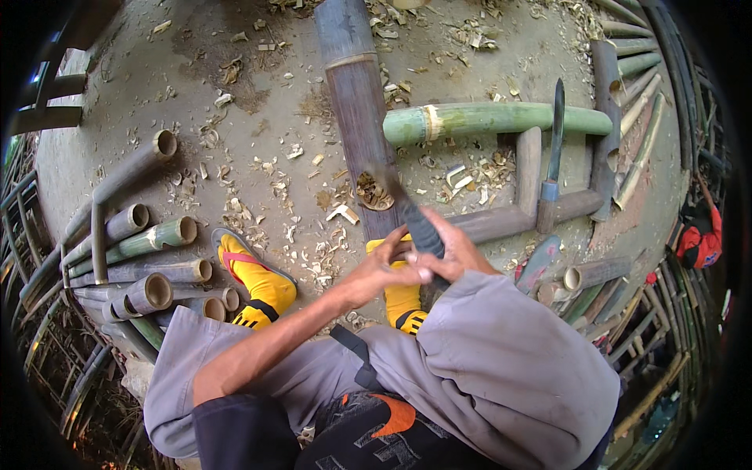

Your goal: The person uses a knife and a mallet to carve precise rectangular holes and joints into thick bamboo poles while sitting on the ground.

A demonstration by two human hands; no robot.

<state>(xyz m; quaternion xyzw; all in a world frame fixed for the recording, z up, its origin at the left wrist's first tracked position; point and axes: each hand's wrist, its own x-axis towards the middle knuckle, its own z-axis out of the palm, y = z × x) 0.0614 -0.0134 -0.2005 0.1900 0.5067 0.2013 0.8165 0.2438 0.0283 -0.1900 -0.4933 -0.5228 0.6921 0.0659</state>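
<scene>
My right hand (458,247) is wrapped round the dark, ribbed grip of a long tool (421,223), whose far end is blurred, so its kind is unclear. My left hand (381,272) closes on the grip's lower left side, fingers close to the right hand's. The tool's far end points at a hole (374,192) cut in a thick brown bamboo pole (354,117), which lies lengthwise before me. Pale chips sit inside the hole. My foot in a yellow sock (401,301) is at the pole's near end.
A green bamboo pole (493,119) lies crosswise at the right, joined to brown bamboo pieces. A long knife (555,149) with a blue collar rests there. Cut bamboo lengths (149,243) are stacked left. Shavings litter the ground. A person in red (699,239) is far right.
</scene>
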